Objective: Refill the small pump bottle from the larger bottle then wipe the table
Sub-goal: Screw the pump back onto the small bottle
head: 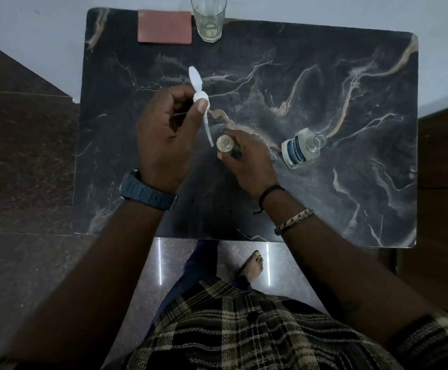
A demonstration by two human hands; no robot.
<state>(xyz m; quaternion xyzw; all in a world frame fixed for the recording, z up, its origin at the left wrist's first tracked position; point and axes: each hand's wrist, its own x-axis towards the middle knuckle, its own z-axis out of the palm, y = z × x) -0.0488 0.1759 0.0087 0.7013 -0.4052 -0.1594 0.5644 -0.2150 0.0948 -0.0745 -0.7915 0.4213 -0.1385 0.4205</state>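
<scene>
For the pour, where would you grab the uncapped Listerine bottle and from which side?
Take the Listerine bottle round its flat-sided body, below the shoulder, coming from the right with the right hand once it lets go of the small bottle. The bottle stands upright with its cap off, so the neck should stay clear for pouring, and the left hand holds the pump head.

small bottle (225, 146) uncapped, larger bottle (301, 149) (open) beside

left wrist: blue-grey watch (148, 194) on a wide ribbed strap. right wrist: thin black thread band (269, 192), plus a striped metal bangle (294, 221) further up the forearm. plaid shirt (244, 329), dark and cream check. barefoot.
</scene>
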